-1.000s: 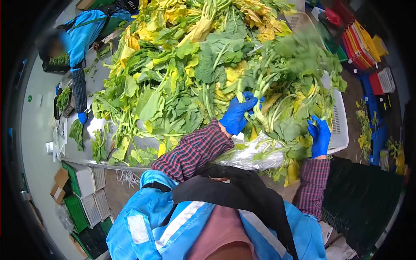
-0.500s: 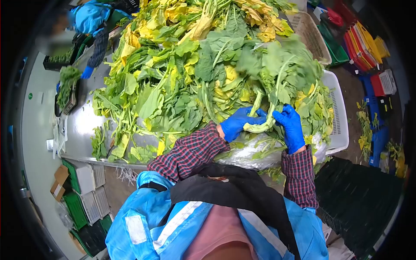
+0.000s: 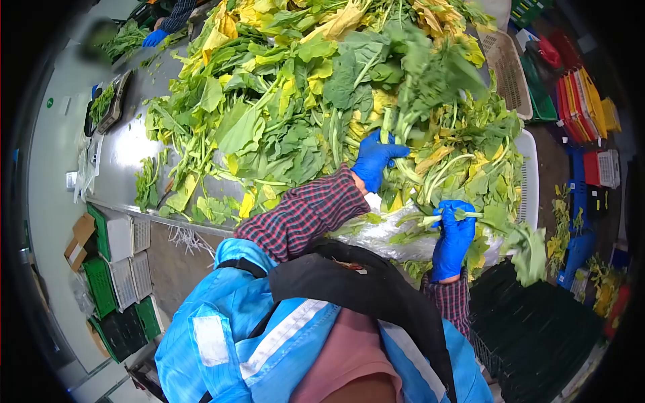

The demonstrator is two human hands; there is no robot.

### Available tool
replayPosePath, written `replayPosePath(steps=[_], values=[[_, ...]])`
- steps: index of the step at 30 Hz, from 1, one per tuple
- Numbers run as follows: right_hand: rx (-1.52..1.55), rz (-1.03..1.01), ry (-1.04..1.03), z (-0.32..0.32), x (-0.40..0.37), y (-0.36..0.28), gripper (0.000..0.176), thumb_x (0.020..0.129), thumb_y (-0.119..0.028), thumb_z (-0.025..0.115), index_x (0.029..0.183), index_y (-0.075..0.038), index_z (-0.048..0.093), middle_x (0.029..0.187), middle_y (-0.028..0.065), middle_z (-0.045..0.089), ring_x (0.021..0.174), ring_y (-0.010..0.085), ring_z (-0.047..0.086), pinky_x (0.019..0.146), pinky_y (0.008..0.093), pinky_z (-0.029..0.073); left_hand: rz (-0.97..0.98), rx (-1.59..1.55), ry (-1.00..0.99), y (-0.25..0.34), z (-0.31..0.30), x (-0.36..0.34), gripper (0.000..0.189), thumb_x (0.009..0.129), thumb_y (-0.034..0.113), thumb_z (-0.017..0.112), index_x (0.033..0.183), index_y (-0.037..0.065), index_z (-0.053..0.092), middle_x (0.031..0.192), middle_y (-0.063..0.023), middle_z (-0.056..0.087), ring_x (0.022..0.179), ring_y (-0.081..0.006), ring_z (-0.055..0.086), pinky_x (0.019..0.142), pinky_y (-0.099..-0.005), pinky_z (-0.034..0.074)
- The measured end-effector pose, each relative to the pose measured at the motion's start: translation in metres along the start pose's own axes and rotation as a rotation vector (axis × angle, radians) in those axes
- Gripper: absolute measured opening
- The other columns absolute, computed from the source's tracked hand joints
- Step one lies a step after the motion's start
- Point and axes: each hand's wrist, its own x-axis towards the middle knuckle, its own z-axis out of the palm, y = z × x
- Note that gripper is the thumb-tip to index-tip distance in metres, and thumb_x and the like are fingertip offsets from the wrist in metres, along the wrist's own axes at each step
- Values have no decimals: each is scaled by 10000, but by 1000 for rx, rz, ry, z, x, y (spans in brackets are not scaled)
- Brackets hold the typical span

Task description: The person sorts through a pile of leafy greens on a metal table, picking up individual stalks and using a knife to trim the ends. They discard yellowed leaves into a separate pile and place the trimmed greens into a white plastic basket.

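Observation:
My left hand (image 3: 377, 160), in a blue glove, is closed around the pale stems of a leafy green stalk (image 3: 430, 74). The stalk's large leaves point away from me and are blurred. Lower right, my gloved right hand (image 3: 454, 235) pinches the thin stem of a single green leaf (image 3: 526, 254), whose blade hangs out to the right over the near edge. Under and beyond both hands spreads a big heap of green and yellow leaves (image 3: 269, 127). Clear plastic film (image 3: 396, 245) lies beneath the leaves closest to my body.
A white crate (image 3: 529, 178) stands right of the heap, with a beige basket (image 3: 507, 74) behind it. Dark stacked crates (image 3: 531, 336) sit at lower right. The metal table (image 3: 127, 161) shows at left, where a co-worker's blue-gloved hand (image 3: 156, 37) touches greens.
My right hand has moved down toward me and now holds a separate leaf, apart from the stalk. My left hand has shifted slightly up with the stalk. The view has shifted a little.

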Motion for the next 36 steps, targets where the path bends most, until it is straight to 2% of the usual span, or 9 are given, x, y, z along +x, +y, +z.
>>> replayPosePath(steps=[5, 12, 22, 23, 27, 30, 32, 33, 36], values=[[-19, 86, -45, 27, 52, -29, 190, 799, -74, 607, 967, 16, 605, 849, 54, 601, 637, 77, 512, 573, 202, 408, -140, 147, -180, -1, 12, -17, 319, 711, 4, 649, 1009, 32, 539, 842, -42, 590, 725, -124, 583, 630, -256, 491], [-40, 221, -227, 39, 80, -11, 125, 736, -119, 690, 722, -47, 589, 604, -3, 540, 508, 69, 489, 463, 207, 370, -173, 216, -375, 6, 9, -26, 321, 772, 143, 645, 1047, 19, 538, 826, -26, 595, 639, -87, 533, 496, -208, 398], [-129, -93, -52, 54, 37, -3, 131, 788, -70, 635, 715, -52, 527, 666, -17, 517, 584, 81, 490, 532, 239, 400, -56, 35, 27, -23, -1, -2, 157, 765, 139, 684, 833, 89, 552, 719, 4, 549, 568, -96, 491, 472, -236, 376], [-486, -242, -182, 40, 34, 3, 121, 806, -73, 609, 716, -66, 528, 672, -13, 508, 602, 89, 488, 550, 241, 401, -28, 1, 41, -18, -6, 5, 172, 757, 126, 687, 841, 92, 540, 705, 22, 533, 573, -94, 489, 473, -235, 374], [102, -92, -79, -49, 51, 14, 108, 843, -177, 577, 839, -69, 563, 710, 11, 528, 570, 80, 459, 534, 234, 381, 40, 100, 17, 13, 9, -4, 259, 730, 114, 704, 911, 96, 520, 751, 35, 508, 618, -82, 482, 496, -225, 369], [528, 144, 133, -100, 81, -17, 272, 877, -206, 535, 1080, -25, 560, 839, 26, 600, 810, 149, 575, 689, 246, 446, 90, 185, -20, 14, 17, -15, 350, 685, 87, 734, 950, 91, 506, 791, 32, 499, 664, -71, 478, 535, -215, 381], [-358, 344, 289, -108, 91, -10, 299, 887, -216, 536, 1116, -26, 556, 996, 60, 601, 829, 98, 575, 749, 256, 465, 231, 267, -37, -2, 23, -17, 423, 633, -2, 734, 980, 53, 498, 795, 10, 502, 709, -81, 513, 611, -226, 455], [-475, 10, 102, -107, 92, 17, 338, 900, -208, 515, 1179, -18, 532, 1083, 53, 587, 922, 104, 567, 816, 251, 445, 237, 191, -37, 3, 37, -29, 453, 625, -15, 737, 1007, 38, 499, 825, 4, 502, 730, -83, 507, 655, -236, 471], [-299, 81, -161, -15, 61, -29, 318, 840, -130, 588, 1138, -23, 567, 912, 27, 628, 727, 82, 564, 649, 196, 439, 211, 377, -98, -17, 39, -38, 456, 640, -11, 733, 1027, 30, 495, 829, 1, 508, 733, -83, 505, 681, -234, 477]])
